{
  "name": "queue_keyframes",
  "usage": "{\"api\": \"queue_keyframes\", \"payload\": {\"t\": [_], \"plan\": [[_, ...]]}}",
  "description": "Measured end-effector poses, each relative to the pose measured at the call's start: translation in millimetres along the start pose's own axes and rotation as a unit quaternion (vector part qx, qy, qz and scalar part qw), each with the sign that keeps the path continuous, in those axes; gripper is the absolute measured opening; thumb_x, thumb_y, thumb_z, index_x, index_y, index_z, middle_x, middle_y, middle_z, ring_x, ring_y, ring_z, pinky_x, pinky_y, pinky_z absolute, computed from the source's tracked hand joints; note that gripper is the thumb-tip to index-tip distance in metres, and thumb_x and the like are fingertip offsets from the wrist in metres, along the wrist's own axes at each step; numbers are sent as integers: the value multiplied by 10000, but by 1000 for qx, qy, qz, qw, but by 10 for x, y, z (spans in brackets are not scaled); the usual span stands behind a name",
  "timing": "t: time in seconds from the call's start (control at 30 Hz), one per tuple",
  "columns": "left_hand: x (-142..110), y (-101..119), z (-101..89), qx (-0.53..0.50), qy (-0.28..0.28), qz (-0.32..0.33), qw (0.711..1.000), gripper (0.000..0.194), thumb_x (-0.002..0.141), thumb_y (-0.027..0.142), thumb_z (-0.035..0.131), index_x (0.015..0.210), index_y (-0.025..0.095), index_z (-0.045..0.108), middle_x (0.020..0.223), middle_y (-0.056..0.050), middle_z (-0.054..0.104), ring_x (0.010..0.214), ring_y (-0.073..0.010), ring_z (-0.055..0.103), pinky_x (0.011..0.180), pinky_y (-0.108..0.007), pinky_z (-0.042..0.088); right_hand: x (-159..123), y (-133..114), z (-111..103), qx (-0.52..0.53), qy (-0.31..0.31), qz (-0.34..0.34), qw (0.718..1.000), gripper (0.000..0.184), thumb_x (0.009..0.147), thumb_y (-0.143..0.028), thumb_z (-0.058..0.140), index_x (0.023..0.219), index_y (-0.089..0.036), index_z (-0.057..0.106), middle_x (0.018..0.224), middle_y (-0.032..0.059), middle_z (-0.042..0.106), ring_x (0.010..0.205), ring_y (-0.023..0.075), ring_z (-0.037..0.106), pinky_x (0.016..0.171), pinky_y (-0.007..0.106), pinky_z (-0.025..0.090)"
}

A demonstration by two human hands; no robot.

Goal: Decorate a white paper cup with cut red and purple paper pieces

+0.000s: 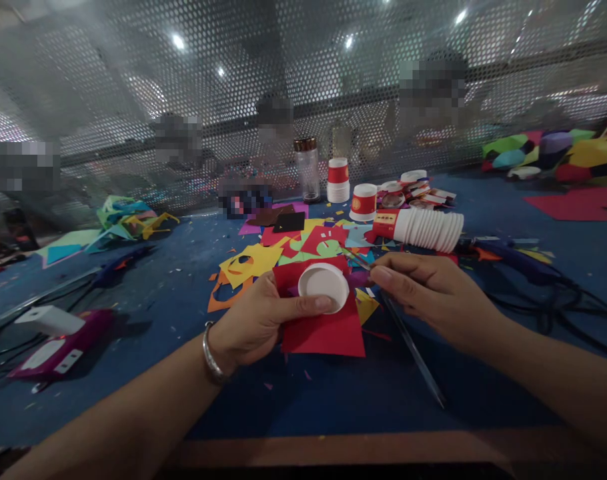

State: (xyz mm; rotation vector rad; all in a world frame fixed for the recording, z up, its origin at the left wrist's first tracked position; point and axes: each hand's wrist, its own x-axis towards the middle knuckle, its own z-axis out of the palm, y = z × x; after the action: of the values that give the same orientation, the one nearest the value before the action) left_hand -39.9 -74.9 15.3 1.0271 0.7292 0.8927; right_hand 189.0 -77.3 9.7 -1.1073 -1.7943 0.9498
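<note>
My left hand [263, 310], with a bangle on its wrist, is closed on a sheet of red paper [328, 337] and a shallow round white paper cup piece [323, 285]. The thumb presses the cup piece against the paper; the other fingers are mostly hidden behind. Just to the right, my right hand [418, 287] pinches a thin slender tool [356, 257] whose kind I cannot make out. Its tip points up and left, apart from the cup piece. Below the right fingers, a thin clear stick [414, 350] slants down across the blue tabletop.
Coloured paper scraps [253, 263] spread beyond my hands. Stacked paper cups [423, 230] lie on their side, near upright cups [338, 180] and a clear bottle [308, 173]. A purple power strip [63, 350] is left; a corded blue tool [513, 260] is right. People sit beyond.
</note>
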Motion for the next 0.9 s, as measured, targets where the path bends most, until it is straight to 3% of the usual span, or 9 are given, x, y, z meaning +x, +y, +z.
{"api": "queue_keyframes", "payload": {"t": [0.23, 0.37, 0.63, 0.9], "plan": [[10, 15, 6, -34, 10, 1, 999, 243, 636, 129, 946, 849, 148, 829, 843, -52, 808, 770, -150, 738, 741, -229, 618, 2, 5, 39, 48, -10, -7, 999, 566, 912, -710, 586, 650, -216, 493, 584, -72, 314, 492, 79, 273, 421, 249, 190], [24, -23, 7, -31, 22, 6, 999, 257, 654, 142, 939, 883, 154, 823, 892, -59, 813, 799, -164, 747, 778, -259, 621, -19, -50, 52, 25, -36, -33, 999, 508, 937, -669, 574, 706, -216, 566, 570, -78, 307, 468, 78, 257, 424, 255, 196], [34, -95, 2, 13, 16, 46, 999, 287, 691, 214, 932, 948, 175, 808, 928, -46, 805, 844, -174, 738, 862, -320, 604, -23, -72, 57, 14, -40, -50, 998, 527, 949, -678, 551, 720, -204, 581, 586, -69, 362, 495, 85, 300, 460, 254, 274], [11, -102, -40, 102, 34, 71, 992, 328, 707, 283, 923, 994, 186, 797, 1035, -67, 798, 955, -218, 719, 894, -345, 570, -56, 9, 41, 40, -79, -1, 996, 461, 994, -625, 513, 808, -212, 601, 592, -81, 297, 469, 84, 244, 407, 253, 188]]}}
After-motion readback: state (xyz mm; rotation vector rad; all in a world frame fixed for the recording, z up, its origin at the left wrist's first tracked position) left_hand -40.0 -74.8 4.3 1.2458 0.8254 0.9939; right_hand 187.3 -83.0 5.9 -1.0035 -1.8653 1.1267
